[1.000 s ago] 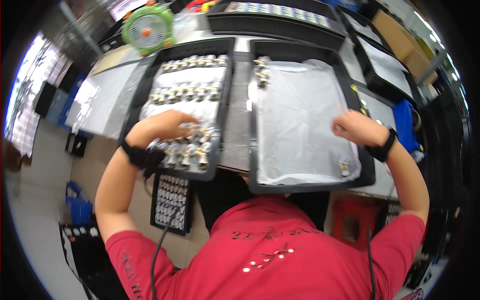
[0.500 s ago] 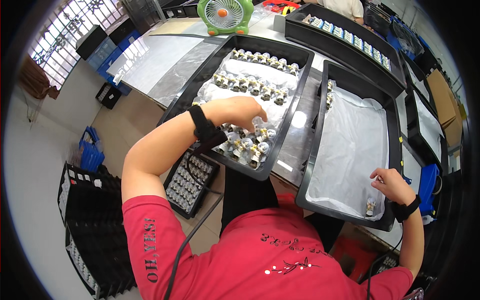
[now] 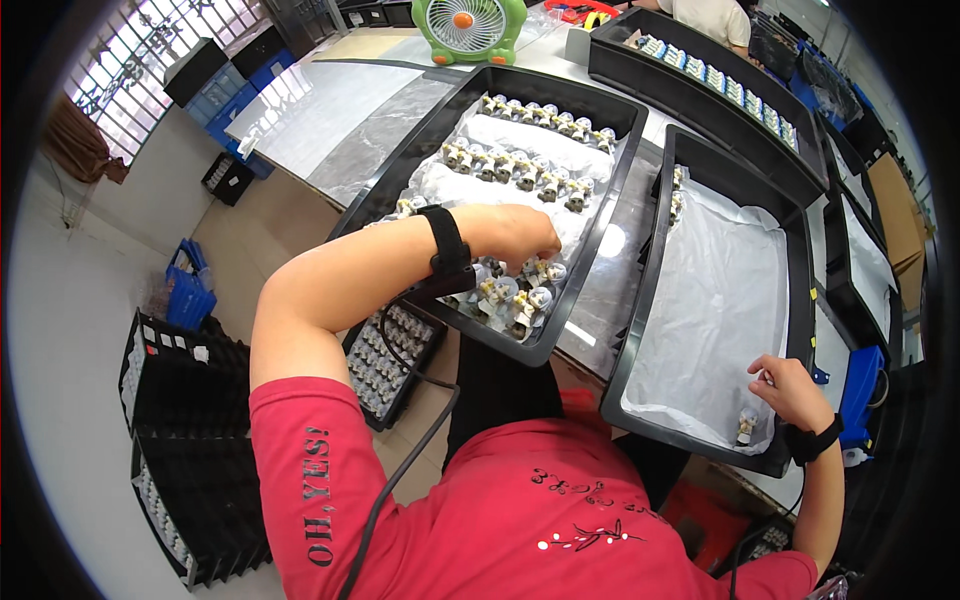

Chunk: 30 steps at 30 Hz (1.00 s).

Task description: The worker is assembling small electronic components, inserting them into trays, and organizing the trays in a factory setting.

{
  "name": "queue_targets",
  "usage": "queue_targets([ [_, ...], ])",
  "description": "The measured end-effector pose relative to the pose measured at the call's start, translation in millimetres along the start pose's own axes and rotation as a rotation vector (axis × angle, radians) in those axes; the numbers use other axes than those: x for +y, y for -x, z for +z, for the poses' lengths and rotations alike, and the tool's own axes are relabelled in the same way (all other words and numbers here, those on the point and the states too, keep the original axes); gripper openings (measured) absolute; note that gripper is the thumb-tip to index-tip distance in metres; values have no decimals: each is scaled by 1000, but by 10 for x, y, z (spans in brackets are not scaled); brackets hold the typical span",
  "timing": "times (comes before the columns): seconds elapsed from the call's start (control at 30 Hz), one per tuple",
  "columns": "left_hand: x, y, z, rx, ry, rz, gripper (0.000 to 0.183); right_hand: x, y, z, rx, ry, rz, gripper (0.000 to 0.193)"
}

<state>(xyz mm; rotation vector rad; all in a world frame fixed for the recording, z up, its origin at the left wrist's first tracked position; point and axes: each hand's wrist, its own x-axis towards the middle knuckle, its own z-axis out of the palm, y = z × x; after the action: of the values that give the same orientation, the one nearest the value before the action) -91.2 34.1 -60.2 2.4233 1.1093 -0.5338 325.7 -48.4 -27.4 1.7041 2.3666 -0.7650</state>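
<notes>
Small white-and-grey figurines with yellow parts [image 3: 498, 291] stand in rows in the black tray [image 3: 602, 205] before me. My left hand [image 3: 520, 236] reaches down over the near rows, fingers bent and closed, fingertips hidden among the figurines. Whatever it holds is out of sight. Over the near right part of a second black tray [image 3: 640, 300], my right hand [image 3: 792, 390] hovers with its fingers loosely curled in and nothing visible in them. Just below it, a single figurine [image 3: 747, 428] stands on that tray's white lining sheet [image 3: 710, 300].
A green fan [image 3: 468, 25] stands at the table's back. Behind the right tray lies another long black tray [image 3: 700, 110] with rows of blue-and-white items. A filled tray [image 3: 390, 360] is low at my left, near stacked black trays [image 3: 190, 400]. A cable [image 3: 400, 460] trails from my left wrist.
My left hand's fingers have bent further down and closed among the figurines. The right hand has barely moved. The whole view has shifted slightly.
</notes>
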Motion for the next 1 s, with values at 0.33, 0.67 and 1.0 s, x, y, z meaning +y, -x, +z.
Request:
queue_targets([
  [0.33,-6,10,-21,6,75,18,52,65,30,12,13,-30,-14,22],
  [0.67,-269,185,-98,103,157,-43,39,34,9,-21,27,-46,-30,18],
  [1.0,-657,569,-104,-7,257,-151,34,109,51,10,12,-18,-17,14],
])
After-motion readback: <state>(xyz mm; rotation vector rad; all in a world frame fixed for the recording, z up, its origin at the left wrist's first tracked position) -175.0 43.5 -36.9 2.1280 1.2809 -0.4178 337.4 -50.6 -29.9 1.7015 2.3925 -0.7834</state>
